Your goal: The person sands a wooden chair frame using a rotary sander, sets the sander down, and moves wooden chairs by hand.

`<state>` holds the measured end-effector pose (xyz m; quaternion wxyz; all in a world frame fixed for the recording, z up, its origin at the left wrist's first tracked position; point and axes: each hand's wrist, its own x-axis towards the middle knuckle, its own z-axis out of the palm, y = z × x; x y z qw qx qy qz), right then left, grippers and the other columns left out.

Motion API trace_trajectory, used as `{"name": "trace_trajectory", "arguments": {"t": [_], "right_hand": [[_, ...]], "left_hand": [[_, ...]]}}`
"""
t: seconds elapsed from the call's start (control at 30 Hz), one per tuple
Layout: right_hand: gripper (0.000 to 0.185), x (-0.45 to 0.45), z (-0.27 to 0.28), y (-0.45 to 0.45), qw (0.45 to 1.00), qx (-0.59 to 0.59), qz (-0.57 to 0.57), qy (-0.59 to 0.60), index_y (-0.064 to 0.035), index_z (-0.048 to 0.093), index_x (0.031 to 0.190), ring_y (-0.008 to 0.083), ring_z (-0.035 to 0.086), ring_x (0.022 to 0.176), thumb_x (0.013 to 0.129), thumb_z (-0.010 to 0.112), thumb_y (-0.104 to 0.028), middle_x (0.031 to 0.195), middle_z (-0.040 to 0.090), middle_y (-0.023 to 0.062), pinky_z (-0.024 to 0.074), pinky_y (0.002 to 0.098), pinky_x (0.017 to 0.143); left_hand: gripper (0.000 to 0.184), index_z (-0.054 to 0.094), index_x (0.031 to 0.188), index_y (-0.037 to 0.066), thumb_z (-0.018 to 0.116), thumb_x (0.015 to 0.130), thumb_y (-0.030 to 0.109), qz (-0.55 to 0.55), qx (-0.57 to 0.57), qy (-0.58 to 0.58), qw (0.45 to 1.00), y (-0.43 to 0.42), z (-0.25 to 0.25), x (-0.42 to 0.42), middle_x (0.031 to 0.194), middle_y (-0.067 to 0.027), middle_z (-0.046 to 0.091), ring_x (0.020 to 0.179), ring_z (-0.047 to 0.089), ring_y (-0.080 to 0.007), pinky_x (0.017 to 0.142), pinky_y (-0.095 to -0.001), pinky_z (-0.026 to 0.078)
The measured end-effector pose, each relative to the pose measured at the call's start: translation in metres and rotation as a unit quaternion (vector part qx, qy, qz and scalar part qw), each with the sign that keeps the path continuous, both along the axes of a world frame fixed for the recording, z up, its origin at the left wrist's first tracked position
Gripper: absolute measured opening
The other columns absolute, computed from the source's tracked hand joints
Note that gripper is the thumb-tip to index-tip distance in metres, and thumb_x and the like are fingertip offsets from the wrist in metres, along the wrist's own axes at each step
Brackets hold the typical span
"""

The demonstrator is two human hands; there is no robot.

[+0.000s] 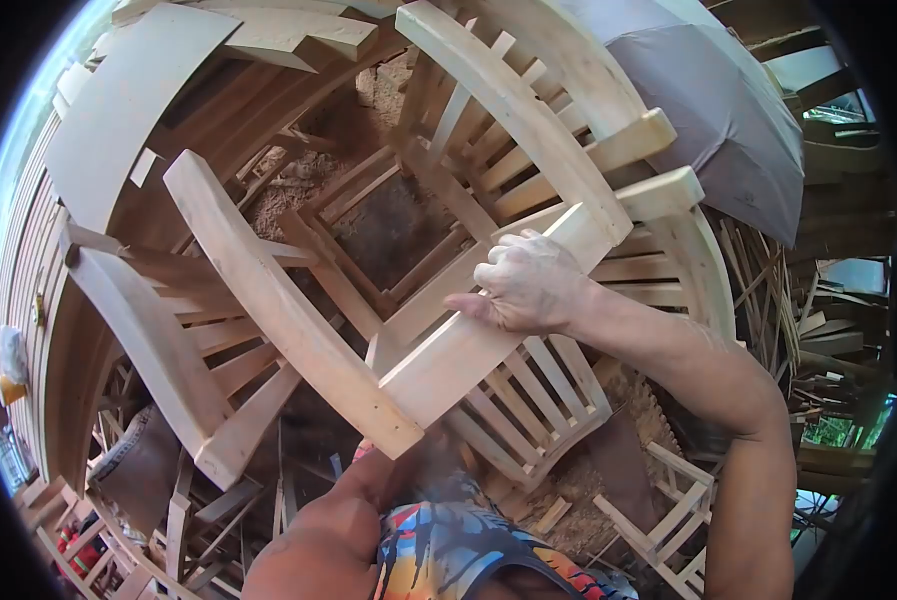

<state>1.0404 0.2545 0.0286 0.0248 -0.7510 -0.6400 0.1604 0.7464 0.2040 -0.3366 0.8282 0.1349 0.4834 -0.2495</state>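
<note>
A pale wooden chair frame (448,372) with two long curved side pieces lies across the middle of the view. My right hand (524,283) is closed over the upper edge of its broad crosspiece, with the thumb pointing left. Near the lower end of the left curved piece (278,300), my left hand (365,451) is mostly hidden below the wood, and its fingers cannot be made out.
Slatted chair parts (543,415) lie below and around the frame. A grey sheet (713,110) covers something at upper right. Flat board (138,110) at upper left. Sawdust and wood scraps (838,345) lie about.
</note>
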Motion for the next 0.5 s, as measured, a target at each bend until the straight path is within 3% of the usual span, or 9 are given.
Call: {"name": "trace_trajectory", "arguments": {"t": [0.3, 0.4, 0.5], "right_hand": [[0.077, 0.034, -0.059, 0.048, 0.998, -0.064, 0.006, 0.012, -0.0040, 0.077, 0.075, 0.0369, 0.073, 0.084, 0.105, 0.041, -0.065, 0.073, 0.071, 0.0191, 0.0554, 0.0483, 0.085], [0.072, 0.037, -0.069, 0.052, 0.995, -0.099, 0.009, 0.024, -0.0037, 0.073, 0.073, 0.0365, 0.069, 0.083, 0.104, 0.047, -0.064, 0.074, 0.069, 0.0185, 0.0533, 0.0473, 0.083], [0.073, 0.031, -0.086, 0.051, 0.997, -0.069, 0.019, 0.020, -0.0042, 0.074, 0.075, 0.0349, 0.069, 0.085, 0.104, 0.046, -0.065, 0.075, 0.069, 0.0178, 0.0527, 0.0465, 0.084]], "left_hand": [[0.045, 0.058, 0.129, 0.004, 0.066, 0.096, 0.035, 0.003, 0.098, -0.012, 0.995, 0.046, -0.053, 0.080, 0.121, -0.0133, 0.063, 0.107, 0.063, -0.0309, 0.097, -0.0463, 0.050], [0.042, 0.059, 0.127, 0.005, 0.064, 0.097, 0.034, -0.003, 0.129, -0.011, 0.992, 0.052, -0.066, 0.094, 0.118, -0.0126, 0.063, 0.104, 0.063, -0.0299, 0.094, -0.0454, 0.050], [0.038, 0.059, 0.124, 0.005, 0.063, 0.098, 0.032, -0.013, 0.155, -0.012, 0.988, 0.054, -0.075, 0.105, 0.115, -0.0119, 0.062, 0.101, 0.063, -0.0289, 0.092, -0.0444, 0.051]]}}
